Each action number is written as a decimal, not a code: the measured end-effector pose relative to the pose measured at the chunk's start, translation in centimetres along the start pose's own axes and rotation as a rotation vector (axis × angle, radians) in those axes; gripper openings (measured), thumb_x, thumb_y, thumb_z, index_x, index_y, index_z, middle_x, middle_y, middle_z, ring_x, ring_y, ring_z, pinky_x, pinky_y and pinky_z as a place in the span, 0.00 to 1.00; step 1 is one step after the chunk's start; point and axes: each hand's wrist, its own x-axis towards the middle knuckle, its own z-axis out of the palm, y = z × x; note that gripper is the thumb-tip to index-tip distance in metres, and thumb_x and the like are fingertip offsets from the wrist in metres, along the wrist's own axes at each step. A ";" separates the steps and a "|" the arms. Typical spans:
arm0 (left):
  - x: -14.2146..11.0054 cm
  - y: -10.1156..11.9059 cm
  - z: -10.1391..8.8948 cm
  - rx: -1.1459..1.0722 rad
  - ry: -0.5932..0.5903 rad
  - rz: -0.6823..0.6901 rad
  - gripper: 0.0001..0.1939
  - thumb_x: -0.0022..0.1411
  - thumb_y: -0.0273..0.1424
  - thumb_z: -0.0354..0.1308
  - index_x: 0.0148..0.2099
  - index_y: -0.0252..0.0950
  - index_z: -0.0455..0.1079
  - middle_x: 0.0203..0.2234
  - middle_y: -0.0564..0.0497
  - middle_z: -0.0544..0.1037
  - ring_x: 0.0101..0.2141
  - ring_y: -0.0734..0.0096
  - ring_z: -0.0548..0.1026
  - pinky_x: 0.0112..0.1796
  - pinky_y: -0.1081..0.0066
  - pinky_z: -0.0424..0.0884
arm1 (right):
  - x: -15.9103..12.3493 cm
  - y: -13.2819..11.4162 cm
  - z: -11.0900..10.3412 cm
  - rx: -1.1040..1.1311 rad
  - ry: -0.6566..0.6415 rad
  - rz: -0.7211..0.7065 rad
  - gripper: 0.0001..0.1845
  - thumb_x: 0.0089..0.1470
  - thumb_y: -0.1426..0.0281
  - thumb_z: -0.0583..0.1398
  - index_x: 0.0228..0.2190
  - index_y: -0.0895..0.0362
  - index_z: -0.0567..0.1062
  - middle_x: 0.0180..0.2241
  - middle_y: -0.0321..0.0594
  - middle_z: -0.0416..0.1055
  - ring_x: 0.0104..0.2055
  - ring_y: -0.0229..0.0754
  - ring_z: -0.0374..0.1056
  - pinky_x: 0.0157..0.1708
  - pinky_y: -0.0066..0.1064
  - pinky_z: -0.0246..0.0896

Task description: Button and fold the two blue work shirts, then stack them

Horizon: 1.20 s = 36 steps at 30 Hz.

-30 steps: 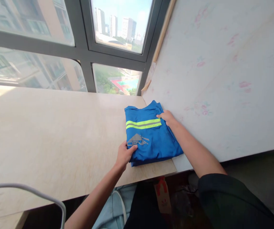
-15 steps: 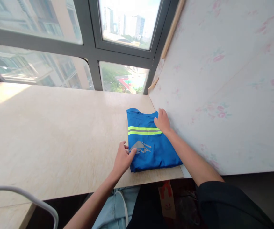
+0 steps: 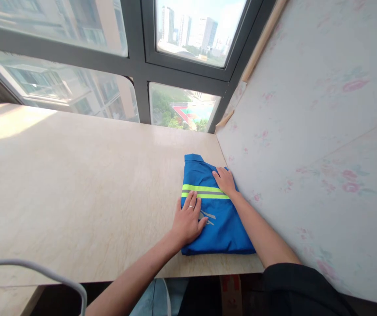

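Note:
A folded blue garment (image 3: 223, 230) with a yellow-green and grey reflective stripe lies on the pale ledge near the wall. My left hand (image 3: 190, 219), wearing a ring, rests flat on its left side with the fingers spread, covering much of the grey printed logo. Farther back, my right hand (image 3: 224, 180) lies on the garment's upper right edge, fingers extended and slightly apart. Neither hand grasps the cloth. A bit of collar-like fabric sticks up at the far left corner of the bundle.
The marble-patterned ledge (image 3: 93, 184) stretches left along a grey-framed window (image 3: 139, 66). A flower-papered wall (image 3: 300, 166) bounds the right side. A grey cable (image 3: 40, 268) curves over the lower left edge. Below the ledge stands a brown and red paper bag (image 3: 231, 296).
My left hand has moved from the garment's left edge onto its top and flattened over the logo. My right hand has lowered flat onto the cloth. The view has shifted slightly.

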 end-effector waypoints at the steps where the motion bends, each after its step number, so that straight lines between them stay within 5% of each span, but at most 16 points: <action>1: -0.2 -0.1 0.1 -0.001 0.008 0.001 0.34 0.70 0.47 0.45 0.70 0.31 0.55 0.70 0.37 0.52 0.70 0.49 0.47 0.65 0.40 0.48 | 0.0 0.1 0.0 0.007 0.003 -0.001 0.25 0.68 0.59 0.46 0.55 0.59 0.71 0.60 0.52 0.67 0.63 0.52 0.58 0.64 0.51 0.44; 21: -0.8 -0.6 0.3 -0.172 0.081 0.003 0.30 0.68 0.43 0.50 0.68 0.34 0.60 0.69 0.40 0.56 0.69 0.49 0.49 0.65 0.43 0.51 | -0.6 0.1 0.0 0.136 0.098 0.026 0.26 0.65 0.56 0.48 0.51 0.58 0.75 0.56 0.51 0.71 0.61 0.52 0.63 0.65 0.51 0.44; 36: -2.2 -4.6 -1.4 -0.318 0.055 0.208 0.23 0.70 0.39 0.49 0.63 0.37 0.67 0.65 0.43 0.65 0.68 0.57 0.55 0.64 0.49 0.60 | -0.8 0.4 -0.1 0.223 0.135 0.016 0.22 0.62 0.59 0.52 0.48 0.57 0.77 0.54 0.50 0.74 0.59 0.52 0.66 0.65 0.50 0.46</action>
